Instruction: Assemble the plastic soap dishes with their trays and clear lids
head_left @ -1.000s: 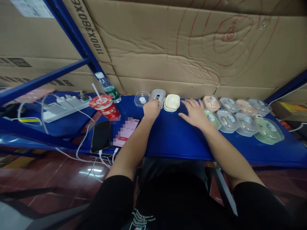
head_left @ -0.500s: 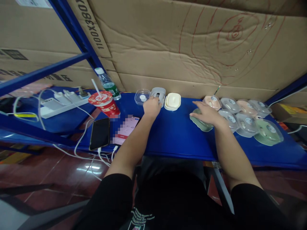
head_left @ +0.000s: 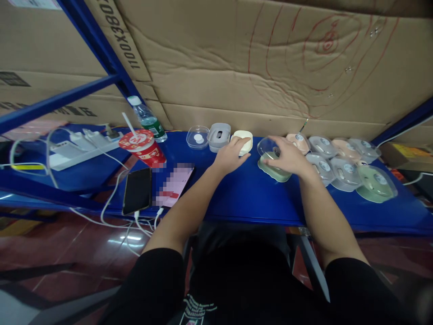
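My right hand point(head_left: 289, 154) grips a clear plastic lid point(head_left: 265, 145), which stands tilted over a light green dish point(head_left: 275, 170) on the blue table. Its thumb reaches low across the dish, and the fingertips are partly hidden behind the lid. My left hand point(head_left: 232, 155) is in front of a cream-coloured box point(head_left: 246, 137), fingers apart and nothing between them. It covers part of that box; whether they touch I cannot tell. Left of it sit a grey box point(head_left: 219, 136) with a dark slot and a clear lid with a white disc point(head_left: 198, 138).
Several lidded boxes in grey, pink and green point(head_left: 377, 183) stand close together on the right. On the left are a red drink cup point(head_left: 145, 151) with a straw, a water bottle point(head_left: 150, 122), two phones on cables and a power strip point(head_left: 81, 151). Cardboard point(head_left: 209, 54) backs the table point(head_left: 243, 198).
My left hand has left the grey box and moved right to the cream box, its fingers opening. Under my right hand the clear lid now shows tilted up, and the green dish has shifted slightly left.
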The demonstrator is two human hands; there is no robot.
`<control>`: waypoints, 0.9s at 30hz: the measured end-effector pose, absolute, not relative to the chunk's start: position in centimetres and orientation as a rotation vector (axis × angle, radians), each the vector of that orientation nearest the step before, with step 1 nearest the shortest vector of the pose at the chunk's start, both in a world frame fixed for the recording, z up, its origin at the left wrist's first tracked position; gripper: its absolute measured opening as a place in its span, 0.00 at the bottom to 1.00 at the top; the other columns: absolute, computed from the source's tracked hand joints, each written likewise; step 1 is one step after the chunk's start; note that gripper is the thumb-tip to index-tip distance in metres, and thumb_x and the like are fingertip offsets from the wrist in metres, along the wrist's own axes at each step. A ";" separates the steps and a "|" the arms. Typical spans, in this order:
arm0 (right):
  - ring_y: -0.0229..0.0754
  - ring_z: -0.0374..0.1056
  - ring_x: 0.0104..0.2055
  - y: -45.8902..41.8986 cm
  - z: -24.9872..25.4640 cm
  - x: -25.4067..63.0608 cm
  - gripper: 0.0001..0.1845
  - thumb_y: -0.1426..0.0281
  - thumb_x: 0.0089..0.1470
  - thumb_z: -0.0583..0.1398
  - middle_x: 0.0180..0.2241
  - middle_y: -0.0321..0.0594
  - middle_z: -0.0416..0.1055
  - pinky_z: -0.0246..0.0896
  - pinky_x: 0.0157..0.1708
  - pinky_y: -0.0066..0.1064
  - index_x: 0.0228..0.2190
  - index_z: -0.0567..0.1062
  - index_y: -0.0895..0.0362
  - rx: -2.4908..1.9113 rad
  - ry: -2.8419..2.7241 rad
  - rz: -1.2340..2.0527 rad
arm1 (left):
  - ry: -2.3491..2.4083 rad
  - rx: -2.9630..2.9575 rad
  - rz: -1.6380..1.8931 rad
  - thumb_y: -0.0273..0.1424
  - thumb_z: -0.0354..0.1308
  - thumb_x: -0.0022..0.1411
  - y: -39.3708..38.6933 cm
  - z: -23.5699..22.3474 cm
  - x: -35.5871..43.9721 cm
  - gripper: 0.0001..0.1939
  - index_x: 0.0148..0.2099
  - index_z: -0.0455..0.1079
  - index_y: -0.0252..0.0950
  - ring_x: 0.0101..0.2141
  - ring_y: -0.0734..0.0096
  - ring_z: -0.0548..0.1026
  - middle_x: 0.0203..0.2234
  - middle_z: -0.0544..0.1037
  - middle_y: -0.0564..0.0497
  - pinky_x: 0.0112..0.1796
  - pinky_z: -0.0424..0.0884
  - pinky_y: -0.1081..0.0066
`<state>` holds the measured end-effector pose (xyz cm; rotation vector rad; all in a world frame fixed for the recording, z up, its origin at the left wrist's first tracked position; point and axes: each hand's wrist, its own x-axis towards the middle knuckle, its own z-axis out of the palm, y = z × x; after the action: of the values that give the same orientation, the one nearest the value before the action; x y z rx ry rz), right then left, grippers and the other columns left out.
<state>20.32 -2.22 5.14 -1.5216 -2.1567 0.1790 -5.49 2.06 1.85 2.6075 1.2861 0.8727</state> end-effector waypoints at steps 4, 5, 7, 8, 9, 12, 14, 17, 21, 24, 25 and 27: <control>0.63 0.73 0.62 -2.6 4.8 19.0 0.50 0.43 0.51 0.71 0.67 0.50 0.72 0.71 0.60 0.60 0.68 0.69 0.51 -1.227 -2.092 0.600 | 1.173 2.667 0.930 0.39 0.54 0.78 0.9 2.1 -4.8 0.24 0.71 0.69 0.43 0.56 0.61 0.78 0.59 0.78 0.45 0.51 0.75 0.67; 0.62 0.75 0.60 -2.6 4.5 18.7 0.50 0.40 0.51 0.70 0.66 0.50 0.72 0.73 0.59 0.58 0.68 0.70 0.50 -1.167 -2.078 0.737 | 1.192 2.658 0.960 0.39 0.51 0.79 0.8 2.2 -4.8 0.21 0.67 0.73 0.43 0.54 0.62 0.79 0.56 0.81 0.45 0.50 0.75 0.67; 0.60 0.76 0.59 -2.4 4.1 18.4 0.49 0.34 0.54 0.64 0.66 0.50 0.73 0.75 0.57 0.56 0.67 0.71 0.48 -1.060 -2.018 0.948 | 1.273 2.596 1.054 0.38 0.48 0.80 1.0 2.4 -5.2 0.20 0.59 0.79 0.41 0.50 0.62 0.81 0.49 0.84 0.46 0.50 0.74 0.66; 0.59 0.76 0.59 -2.3 4.0 18.3 0.48 0.31 0.57 0.59 0.66 0.49 0.73 0.75 0.57 0.56 0.67 0.71 0.48 -1.027 -1.971 1.001 | 1.331 2.536 1.125 0.38 0.48 0.80 1.3 2.5 -5.5 0.20 0.56 0.80 0.40 0.49 0.62 0.81 0.47 0.84 0.45 0.50 0.74 0.66; 0.58 0.76 0.59 -2.0 3.8 18.2 0.48 0.30 0.59 0.55 0.66 0.50 0.72 0.75 0.57 0.56 0.66 0.71 0.47 -1.014 -1.917 1.009 | 1.403 2.443 1.223 0.37 0.48 0.80 1.8 2.5 -5.9 0.19 0.54 0.81 0.39 0.48 0.61 0.82 0.45 0.85 0.45 0.50 0.74 0.65; 0.56 0.76 0.60 -1.2 3.6 18.5 0.46 0.30 0.62 0.49 0.66 0.50 0.73 0.75 0.57 0.53 0.66 0.71 0.46 -1.105 -1.767 0.851 | 1.622 1.986 1.585 0.35 0.50 0.78 4.0 2.4 -7.7 0.17 0.53 0.80 0.36 0.43 0.62 0.83 0.39 0.85 0.45 0.48 0.75 0.66; 0.54 0.77 0.58 -0.6 3.4 18.7 0.44 0.30 0.61 0.51 0.64 0.49 0.75 0.76 0.56 0.52 0.64 0.72 0.46 -1.184 -1.699 0.740 | 1.632 1.682 1.775 0.32 0.52 0.76 5.9 2.1 -9.1 0.18 0.60 0.75 0.35 0.40 0.64 0.83 0.35 0.84 0.47 0.47 0.76 0.67; 0.53 0.79 0.54 0.2 2.8 19.0 0.42 0.32 0.59 0.56 0.59 0.48 0.79 0.76 0.56 0.52 0.60 0.75 0.47 -1.215 -1.607 0.688 | 1.589 1.230 1.942 0.27 0.52 0.73 8.4 1.4 -11.1 0.25 0.70 0.66 0.33 0.32 0.68 0.82 0.30 0.81 0.52 0.41 0.77 0.69; 0.53 0.80 0.52 0.7 2.2 19.3 0.39 0.35 0.58 0.61 0.55 0.51 0.81 0.75 0.56 0.54 0.56 0.77 0.51 -1.208 -1.574 0.632 | 1.587 0.852 1.971 0.25 0.52 0.71 10.1 0.8 -12.3 0.28 0.71 0.64 0.27 0.29 0.68 0.80 0.26 0.77 0.54 0.37 0.77 0.70; 0.55 0.79 0.53 0.5 2.3 19.3 0.37 0.39 0.59 0.62 0.55 0.52 0.81 0.74 0.58 0.55 0.56 0.77 0.53 -1.253 -1.646 0.492 | 1.582 0.705 1.977 0.25 0.56 0.70 10.3 0.6 -12.4 0.30 0.71 0.62 0.22 0.28 0.69 0.79 0.25 0.75 0.54 0.35 0.75 0.71; 0.55 0.79 0.53 0.3 2.4 19.3 0.36 0.40 0.60 0.62 0.55 0.52 0.81 0.74 0.57 0.55 0.55 0.78 0.53 -1.282 -1.678 0.439 | 1.579 0.672 1.982 0.25 0.56 0.70 10.3 0.6 -12.3 0.30 0.71 0.62 0.22 0.27 0.70 0.78 0.25 0.75 0.55 0.34 0.75 0.72; 0.56 0.79 0.52 0.0 2.6 19.2 0.33 0.42 0.61 0.62 0.55 0.51 0.81 0.74 0.57 0.56 0.55 0.79 0.53 -1.333 -1.739 0.356 | 1.594 0.625 1.985 0.23 0.55 0.70 10.3 0.6 -12.3 0.28 0.70 0.63 0.23 0.27 0.71 0.78 0.26 0.75 0.56 0.34 0.74 0.73</control>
<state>19.24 0.02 2.59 -1.3331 -1.7386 0.3556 -12.32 10.31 0.60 0.6246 1.5941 1.9849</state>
